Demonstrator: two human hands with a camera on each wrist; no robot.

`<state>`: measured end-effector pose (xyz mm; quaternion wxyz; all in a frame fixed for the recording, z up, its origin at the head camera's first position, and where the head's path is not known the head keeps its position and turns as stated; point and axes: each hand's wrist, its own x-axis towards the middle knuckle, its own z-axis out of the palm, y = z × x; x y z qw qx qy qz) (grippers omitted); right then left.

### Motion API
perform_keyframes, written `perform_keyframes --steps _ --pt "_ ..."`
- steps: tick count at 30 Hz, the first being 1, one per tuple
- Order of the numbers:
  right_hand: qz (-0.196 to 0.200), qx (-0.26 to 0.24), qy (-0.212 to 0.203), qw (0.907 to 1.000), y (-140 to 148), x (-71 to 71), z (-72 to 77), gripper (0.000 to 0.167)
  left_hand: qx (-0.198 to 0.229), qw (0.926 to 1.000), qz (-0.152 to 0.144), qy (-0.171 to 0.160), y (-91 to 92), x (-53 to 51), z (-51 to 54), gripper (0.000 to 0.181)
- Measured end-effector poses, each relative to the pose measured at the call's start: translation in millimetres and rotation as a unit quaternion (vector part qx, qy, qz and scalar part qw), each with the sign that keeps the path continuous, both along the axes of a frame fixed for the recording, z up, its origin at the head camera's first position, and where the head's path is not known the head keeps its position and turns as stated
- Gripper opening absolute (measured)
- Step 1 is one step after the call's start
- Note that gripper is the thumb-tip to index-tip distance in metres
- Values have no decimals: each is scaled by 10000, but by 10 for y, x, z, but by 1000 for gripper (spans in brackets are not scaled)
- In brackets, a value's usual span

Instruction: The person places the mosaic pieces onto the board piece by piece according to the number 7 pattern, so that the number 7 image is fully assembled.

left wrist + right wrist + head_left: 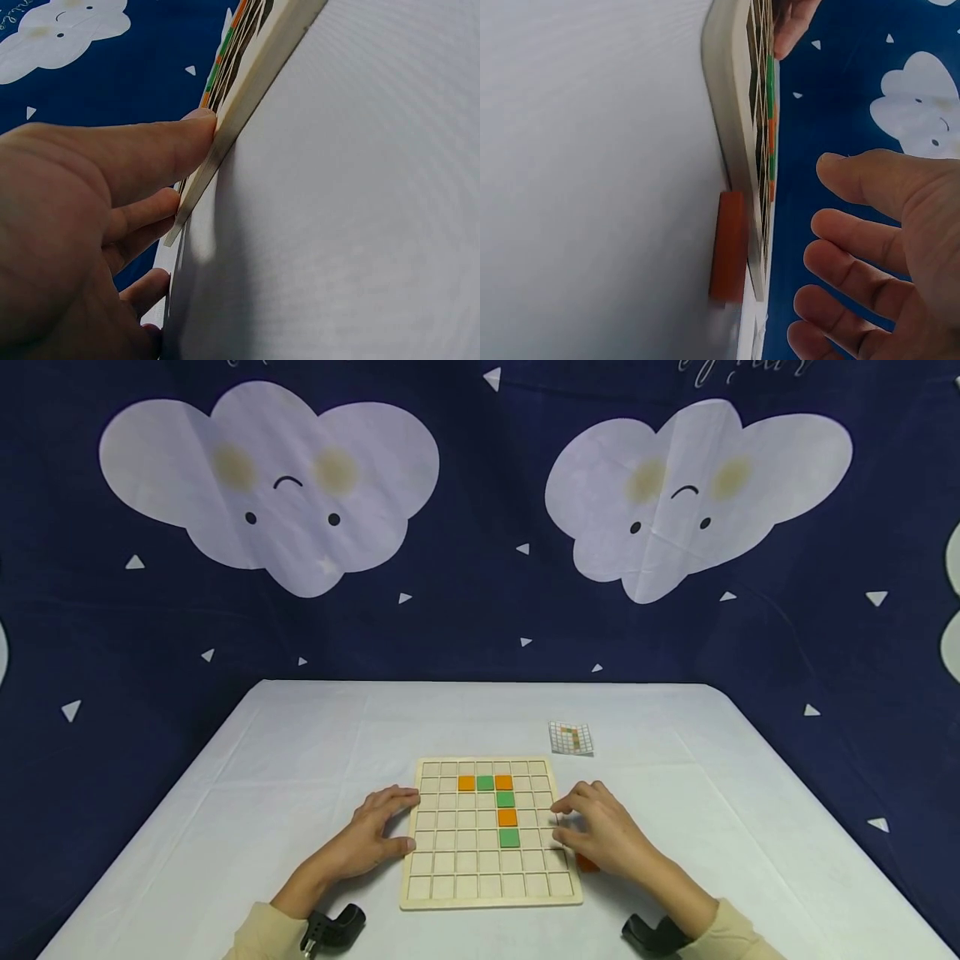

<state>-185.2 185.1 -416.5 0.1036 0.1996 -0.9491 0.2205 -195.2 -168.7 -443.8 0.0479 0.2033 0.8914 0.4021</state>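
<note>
A pale wooden grid board point(491, 906) lies on the table. Set in its squares are orange tiles point(507, 817) and green tiles point(509, 837), in a row with a column running down from its right end. My left hand point(366, 833) touches the board's left edge with its thumb and fingertips; the left wrist view shows the thumb point(165, 146) against that edge. At the right edge, my right hand point(606, 831) has loosely bent, spread fingers and holds nothing. Beside the board near that hand lies an orange-red block point(728, 247), partly hidden by the hand in the head view.
Behind the board's right corner lies a small card point(572, 738) printed with a coloured grid pattern. The table has a white cloth point(225, 827). A dark blue cloth with clouds point(480, 610) hangs behind it. Black devices point(336, 928) are on both wrists.
</note>
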Motion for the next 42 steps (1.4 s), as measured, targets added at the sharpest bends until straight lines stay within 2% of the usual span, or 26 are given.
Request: perform_keyframes --steps 24,33,42 --pt "-252 200 -313 9990 228 160 -36 26 -70 9999 62 57 7 14 -1 61" --pt "-88 396 -136 9991 314 221 -81 33 -20 10000 52 43 8 20 21 60" --pt "31 444 -216 9988 364 253 -106 26 -32 9999 134 48 11 23 21 60"
